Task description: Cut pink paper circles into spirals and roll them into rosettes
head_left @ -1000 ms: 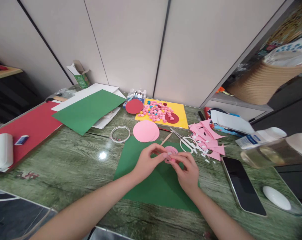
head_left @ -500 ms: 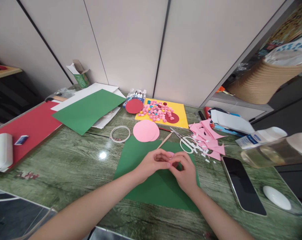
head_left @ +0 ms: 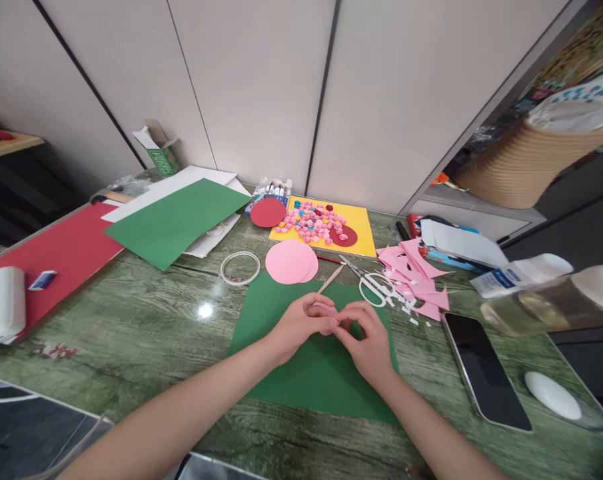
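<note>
My left hand (head_left: 298,327) and my right hand (head_left: 364,338) meet over a green sheet (head_left: 326,393). Between them is a small piece of pink paper (head_left: 327,330), partly hidden by the fingers. The left fingers curl around it, and the right thumb and forefinger pinch its edge. Just beyond the hands, a pointed wooden stick (head_left: 331,279) rests near white-handled scissors (head_left: 376,289). Overlapping pink paper circles (head_left: 288,262) lie at the sheet's far edge, next to a roll of clear tape (head_left: 240,269).
Many small pink, blue and red rolled paper pieces (head_left: 314,223) cover a yellow sheet (head_left: 361,223). Pink scraps (head_left: 414,273), a phone (head_left: 486,370), a mouse (head_left: 552,395) and a bottle (head_left: 546,310) stand right. Red card (head_left: 56,260) and another green sheet (head_left: 178,220) lie left.
The pink paper has turned between my fingers, and more of it shows toward the left hand. The right fingertips have shifted slightly left. Everything else on the table stays put.
</note>
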The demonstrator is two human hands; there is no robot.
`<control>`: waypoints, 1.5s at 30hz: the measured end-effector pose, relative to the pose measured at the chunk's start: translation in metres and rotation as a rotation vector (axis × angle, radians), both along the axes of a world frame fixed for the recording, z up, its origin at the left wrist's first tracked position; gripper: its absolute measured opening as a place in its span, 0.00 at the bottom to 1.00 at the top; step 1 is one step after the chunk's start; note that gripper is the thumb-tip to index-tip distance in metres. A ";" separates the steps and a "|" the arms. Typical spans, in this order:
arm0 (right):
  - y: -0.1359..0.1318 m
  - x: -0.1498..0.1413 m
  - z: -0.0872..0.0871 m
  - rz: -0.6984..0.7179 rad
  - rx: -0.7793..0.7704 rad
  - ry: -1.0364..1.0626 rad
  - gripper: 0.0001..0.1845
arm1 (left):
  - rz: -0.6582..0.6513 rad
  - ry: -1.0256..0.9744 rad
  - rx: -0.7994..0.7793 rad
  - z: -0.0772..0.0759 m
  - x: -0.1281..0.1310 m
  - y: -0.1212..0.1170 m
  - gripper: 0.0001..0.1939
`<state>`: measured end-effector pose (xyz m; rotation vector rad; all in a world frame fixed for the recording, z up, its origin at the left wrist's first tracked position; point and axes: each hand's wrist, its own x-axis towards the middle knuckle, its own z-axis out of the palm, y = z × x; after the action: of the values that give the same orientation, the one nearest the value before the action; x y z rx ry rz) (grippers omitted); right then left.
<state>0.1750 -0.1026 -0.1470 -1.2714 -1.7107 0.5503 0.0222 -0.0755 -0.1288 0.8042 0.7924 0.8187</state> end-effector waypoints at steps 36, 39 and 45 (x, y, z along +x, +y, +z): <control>0.002 0.002 -0.007 0.075 0.038 -0.020 0.11 | -0.074 0.070 -0.007 -0.006 -0.006 0.010 0.22; 0.002 0.002 -0.008 0.107 0.074 -0.022 0.11 | -0.174 0.137 0.034 -0.002 -0.012 0.014 0.22; 0.002 -0.001 -0.004 0.139 0.115 -0.052 0.05 | -0.315 0.281 0.291 -0.001 -0.021 0.021 0.21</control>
<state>0.1742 -0.1002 -0.1505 -1.1003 -1.8571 0.4957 0.0008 -0.0543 -0.1294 1.2890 0.7758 0.5495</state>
